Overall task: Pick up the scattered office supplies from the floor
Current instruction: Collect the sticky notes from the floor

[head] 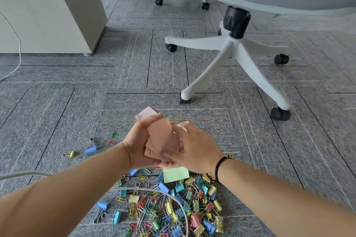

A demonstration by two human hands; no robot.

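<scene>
Both hands meet above the carpet [57, 113] over a loose sheaf of pink sticky notes [160, 136]; the left hand [139, 145] has its fingers curled round the far edge of the sheaf, the right hand [194, 148] presses against it from the right with its thumb underneath, though how its fingers lie is blurred; so a few notes appear gathered, and most of the job is left. On the floor near the person lies a dense heap of coloured binder clips and paper clips [173, 208], with a green note [175, 174] at its far edge; a blue binder clip [91, 149], a yellow binder clip [70, 154] and two paper clips lie apart to the left; another pink note [147, 112] lies just beyond the hands; no container shows.
</scene>
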